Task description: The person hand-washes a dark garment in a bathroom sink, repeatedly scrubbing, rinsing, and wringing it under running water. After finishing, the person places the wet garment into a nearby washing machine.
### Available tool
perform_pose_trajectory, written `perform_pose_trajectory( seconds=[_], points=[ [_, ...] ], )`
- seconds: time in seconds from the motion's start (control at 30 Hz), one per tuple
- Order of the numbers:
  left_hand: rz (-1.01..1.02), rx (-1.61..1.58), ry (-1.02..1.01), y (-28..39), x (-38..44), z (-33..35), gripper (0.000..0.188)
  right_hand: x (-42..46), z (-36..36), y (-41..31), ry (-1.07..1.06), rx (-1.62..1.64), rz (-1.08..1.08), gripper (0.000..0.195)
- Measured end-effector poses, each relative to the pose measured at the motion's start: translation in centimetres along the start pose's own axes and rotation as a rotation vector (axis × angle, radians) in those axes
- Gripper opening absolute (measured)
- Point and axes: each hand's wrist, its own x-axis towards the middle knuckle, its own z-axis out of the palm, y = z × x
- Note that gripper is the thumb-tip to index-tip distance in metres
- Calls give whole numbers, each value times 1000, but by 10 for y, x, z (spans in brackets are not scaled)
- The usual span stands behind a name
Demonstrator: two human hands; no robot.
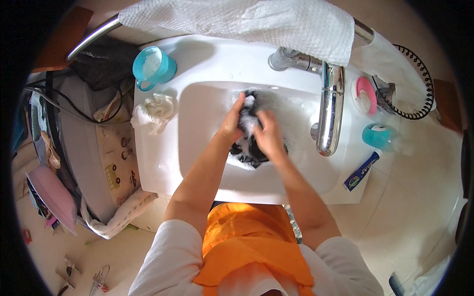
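A wet black cloth (256,150) with white suds on it lies bunched in the basin of a white washbasin (200,111). My left hand (232,120) grips the upper part of the cloth from its left side, thumb pointing up. On the other side, my right hand (268,133) is blurred, its bent fingers pressed against the foamy cloth. Both hands are close together over soapy water. What kind of cloth item it is, I cannot tell. A chrome faucet (331,111) reaches over the basin's right side.
At the back left stands a turquoise mug (166,68) above a crumpled white cloth (157,111). A pink-rimmed container (366,95), a bottle of blue-green liquid (376,137) and a toothpaste tube (362,170) line the right edge. A white towel (237,18) hangs over the rail behind.
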Motion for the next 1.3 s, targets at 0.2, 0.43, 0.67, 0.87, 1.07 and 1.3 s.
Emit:
perform_pose_trajectory(
  seconds=[0.2, 0.43, 0.67, 0.87, 1.07, 1.3],
  points=[
    [-78, -212, 31, -20, -27, 29, 45, -27, 3, -72, -13, -204, -94, 31],
    [91, 159, 317, 6, -38, 38, 43, 39, -31, 42, 27, -227, 226, 43],
    [473, 1675, 225, 24, -33, -2, 44, 23, -34, 93, -301, -403, -248, 34],
    [31, 53, 193, 26, -23, 23, 37, 26, -11, 14, -142, 47, 168, 19],
    [-54, 16, 185, -1, -33, 39, 58, -20, 11, -87, 95, -119, -235, 21],
    [53, 124, 392, -12, -40, 64, 61, 51, -17, 7, 238, -183, 123, 37]
  ],
)
